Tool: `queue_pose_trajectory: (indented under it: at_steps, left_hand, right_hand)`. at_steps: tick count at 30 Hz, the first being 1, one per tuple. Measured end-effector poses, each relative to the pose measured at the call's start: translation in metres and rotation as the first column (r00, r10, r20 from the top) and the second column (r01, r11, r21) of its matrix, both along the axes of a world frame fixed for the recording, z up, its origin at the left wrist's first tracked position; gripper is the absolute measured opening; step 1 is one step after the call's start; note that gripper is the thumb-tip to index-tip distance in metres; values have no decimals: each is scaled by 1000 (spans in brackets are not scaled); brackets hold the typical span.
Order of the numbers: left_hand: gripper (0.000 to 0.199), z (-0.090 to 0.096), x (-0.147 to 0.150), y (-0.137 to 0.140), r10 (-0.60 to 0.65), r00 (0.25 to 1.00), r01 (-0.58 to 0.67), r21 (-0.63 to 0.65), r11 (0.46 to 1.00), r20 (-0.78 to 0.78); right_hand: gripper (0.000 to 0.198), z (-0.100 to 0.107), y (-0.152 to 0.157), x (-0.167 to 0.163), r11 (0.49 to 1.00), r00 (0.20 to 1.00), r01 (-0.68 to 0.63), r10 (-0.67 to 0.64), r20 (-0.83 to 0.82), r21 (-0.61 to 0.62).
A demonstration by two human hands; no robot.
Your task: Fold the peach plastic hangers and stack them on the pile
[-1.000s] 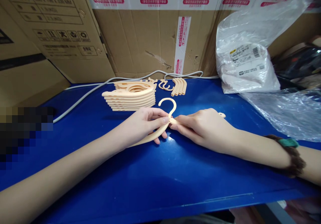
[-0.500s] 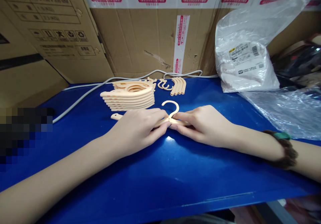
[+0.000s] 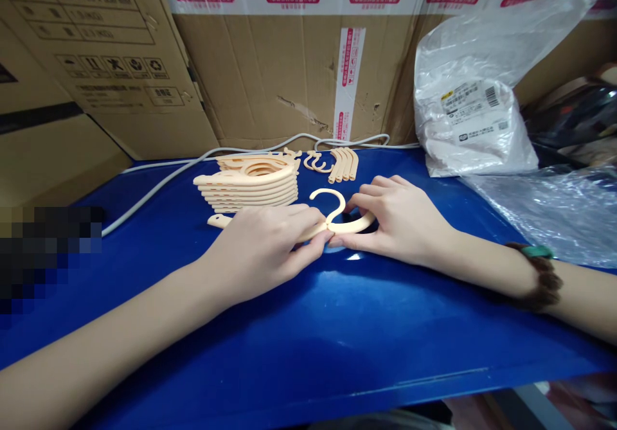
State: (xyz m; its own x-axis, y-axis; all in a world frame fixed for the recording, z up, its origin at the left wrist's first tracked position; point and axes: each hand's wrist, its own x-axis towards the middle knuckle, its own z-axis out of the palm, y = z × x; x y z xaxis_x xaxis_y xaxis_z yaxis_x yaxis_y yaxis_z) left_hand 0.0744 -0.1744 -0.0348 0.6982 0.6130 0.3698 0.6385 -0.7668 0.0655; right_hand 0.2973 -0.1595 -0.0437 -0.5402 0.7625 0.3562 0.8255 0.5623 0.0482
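Observation:
A cream plastic clothes hanger [image 3: 350, 226] with a curved hook is held low over the blue tabletop. My left hand [image 3: 270, 240] is closed around its left arm, whose slotted end sticks out beyond the knuckles. Around the right arm, my right hand [image 3: 400, 218] is curled loosely, with the thumb below the centre joint and the fingers behind. Part of that arm shows between thumb and fingers; its far end is hidden. Behind my left hand lies a neat stack of matching hanger pieces [image 3: 248, 189].
Loose hooks [image 3: 318, 162] and several short curved arms [image 3: 343, 164] lie at the back of the blue table [image 3: 308, 346]. A white cable [image 3: 159, 208] runs along the back. Cardboard boxes [image 3: 289, 70] stand behind. A clear plastic bag [image 3: 475, 121] sits at the back right.
My right hand has loosened and its fingers have spread and lifted, exposing more of the hanger's right arm. The hanger has turned slightly. My left hand keeps its hold.

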Motion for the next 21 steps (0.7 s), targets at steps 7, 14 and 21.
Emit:
queue_pose_trajectory:
  at_steps: [7,14,21]
  left_hand:
    - [30,-2,-1,1,-11,1000,10,38,999,27]
    - [28,0,0,0,34,999,-35,36,999,19]
    - [30,-1,-2,0,-6,1000,5,8,1000,28]
  right_hand:
    - [77,-3,1,1,989,1000,-4,6,-16,149]
    - [71,-3,1,2,978,997,-48,58,-43,203]
    - [51,-5,4,2,989,987,-138,141,-76,50]
